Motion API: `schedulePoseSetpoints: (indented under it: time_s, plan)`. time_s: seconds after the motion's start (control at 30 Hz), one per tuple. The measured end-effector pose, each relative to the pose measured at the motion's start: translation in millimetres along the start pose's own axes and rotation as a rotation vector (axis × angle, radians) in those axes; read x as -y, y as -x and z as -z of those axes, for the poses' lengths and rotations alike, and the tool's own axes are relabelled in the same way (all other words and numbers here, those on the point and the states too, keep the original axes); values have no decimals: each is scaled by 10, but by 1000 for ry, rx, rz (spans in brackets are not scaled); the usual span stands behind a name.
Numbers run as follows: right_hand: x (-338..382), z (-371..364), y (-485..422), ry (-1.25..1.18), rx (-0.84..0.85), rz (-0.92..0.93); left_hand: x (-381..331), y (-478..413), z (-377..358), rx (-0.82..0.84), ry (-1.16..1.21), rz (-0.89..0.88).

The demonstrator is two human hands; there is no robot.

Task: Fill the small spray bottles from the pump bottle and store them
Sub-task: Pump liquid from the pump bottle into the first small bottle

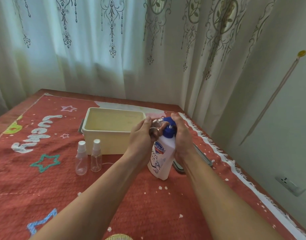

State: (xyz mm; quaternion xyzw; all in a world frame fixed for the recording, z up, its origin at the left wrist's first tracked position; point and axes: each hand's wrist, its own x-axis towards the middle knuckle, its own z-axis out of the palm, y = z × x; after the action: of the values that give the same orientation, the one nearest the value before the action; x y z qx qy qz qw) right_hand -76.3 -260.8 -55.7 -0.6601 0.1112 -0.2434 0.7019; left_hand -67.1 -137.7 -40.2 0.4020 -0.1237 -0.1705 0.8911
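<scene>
A white pump bottle with a blue pump head stands tilted on the red cloth. My right hand wraps round its neck and pump from the right. My left hand holds a small clear spray bottle up against the pump spout. Two more small clear spray bottles, one beside the other, stand capped and upright to the left, in front of the box.
A cream plastic box sits open behind the bottles. A grey lid lies flat to the right, partly under my right arm. The red patterned cloth covers the table; curtains hang behind and a wall stands at right.
</scene>
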Motion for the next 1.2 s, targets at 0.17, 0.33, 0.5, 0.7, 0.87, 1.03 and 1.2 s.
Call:
schedulePoseSetpoints:
  time_s: [0.17,0.33,0.5,0.7,0.87,1.03,1.2]
  plan:
    - [8,-21,9,2,0,-9,4,1,13,3,24,24]
    - [22,-2,13,9,-1,0,-15,19,-14,10,33,11]
    - [19,-29,20,4,-7,0,-19,19,-15,-6,52,27]
    - [47,-17,30,27,8,11,-6,18,-4,-12,51,36]
    - [44,-25,50,34,21,-2,-11,25,2,-4,38,45]
    - [48,-20,46,14,20,12,-20,26,-28,-22,71,27]
    - [43,-18,51,37,34,7,-34,49,-37,-22,82,41]
